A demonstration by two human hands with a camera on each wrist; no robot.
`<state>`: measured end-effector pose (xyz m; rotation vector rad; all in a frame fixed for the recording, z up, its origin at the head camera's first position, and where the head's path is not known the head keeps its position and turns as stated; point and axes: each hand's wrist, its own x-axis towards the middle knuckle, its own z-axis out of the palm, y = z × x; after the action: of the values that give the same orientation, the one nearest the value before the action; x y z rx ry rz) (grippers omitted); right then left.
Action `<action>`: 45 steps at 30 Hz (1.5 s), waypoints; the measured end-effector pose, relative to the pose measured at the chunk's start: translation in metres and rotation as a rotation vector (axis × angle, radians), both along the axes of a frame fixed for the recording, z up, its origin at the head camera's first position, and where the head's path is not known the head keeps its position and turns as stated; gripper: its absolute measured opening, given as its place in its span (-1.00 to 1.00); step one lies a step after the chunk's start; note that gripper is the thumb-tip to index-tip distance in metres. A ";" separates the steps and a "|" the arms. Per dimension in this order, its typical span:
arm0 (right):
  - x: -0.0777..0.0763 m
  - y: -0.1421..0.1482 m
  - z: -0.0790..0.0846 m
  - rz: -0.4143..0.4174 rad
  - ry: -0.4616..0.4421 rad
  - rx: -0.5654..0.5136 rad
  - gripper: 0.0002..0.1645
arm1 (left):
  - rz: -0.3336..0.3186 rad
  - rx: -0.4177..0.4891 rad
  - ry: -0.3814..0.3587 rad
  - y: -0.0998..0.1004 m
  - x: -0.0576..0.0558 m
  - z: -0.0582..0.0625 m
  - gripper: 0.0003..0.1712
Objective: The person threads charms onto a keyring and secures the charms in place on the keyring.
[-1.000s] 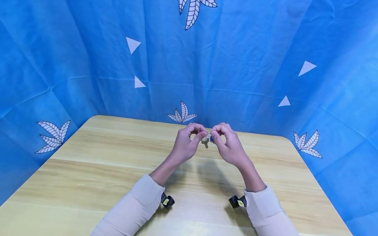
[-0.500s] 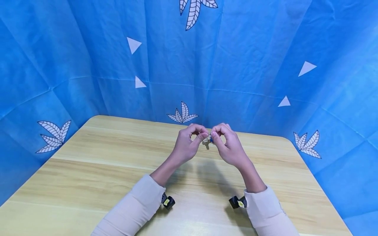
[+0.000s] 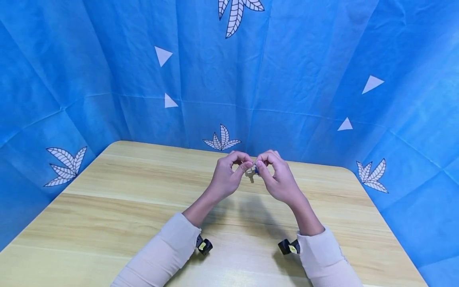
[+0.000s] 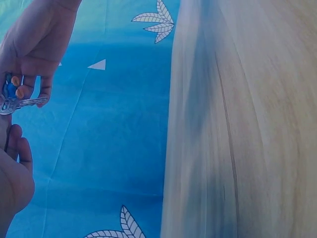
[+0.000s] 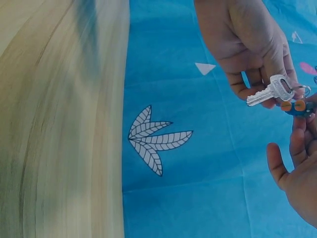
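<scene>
Above the far part of the table, my left hand (image 3: pixel 226 173) and right hand (image 3: pixel 281 181) meet fingertip to fingertip. Between them hangs a silver key (image 5: pixel 271 91) on a thin metal key ring (image 5: pixel 308 90). A small blue charm (image 5: pixel 297 108) with two orange round parts is beside the ring. My left thumb and index finger pinch at the ring, while my right thumb and index finger pinch the charm. In the left wrist view the key (image 4: pixel 29 103) sticks out sideways below the charm (image 4: pixel 12 90). Fingers partly cover the ring, so its exact join with the charm is hidden.
A light wooden table (image 3: pixel 125 223) lies beneath both hands. Behind it and at the sides hangs a blue cloth (image 3: pixel 305 59) with white leaves and triangles. Black wrist cameras (image 3: pixel 205 246) sit by both sleeves, close above the tabletop.
The key has dipped slightly and shifted a little right, and the left fingertips have edged closer to the right ones. Both arms otherwise hold nearly the same place.
</scene>
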<state>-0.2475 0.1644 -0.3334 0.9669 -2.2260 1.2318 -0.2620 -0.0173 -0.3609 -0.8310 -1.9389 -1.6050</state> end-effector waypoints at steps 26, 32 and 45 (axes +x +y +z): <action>0.004 -0.003 0.002 0.015 -0.014 0.015 -0.93 | 0.002 0.011 -0.053 -0.002 0.000 0.001 -0.89; 0.005 -0.003 0.004 0.009 -0.028 0.026 -0.94 | 0.014 0.017 -0.064 -0.004 -0.002 0.001 -0.87; 0.003 -0.002 0.006 -0.003 -0.012 0.066 -0.95 | -0.003 0.014 -0.053 -0.006 -0.003 0.006 -0.88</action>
<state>-0.2447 0.1620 -0.3278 0.9834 -2.2895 1.1724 -0.2652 -0.0232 -0.3550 -0.7933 -1.9612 -1.6565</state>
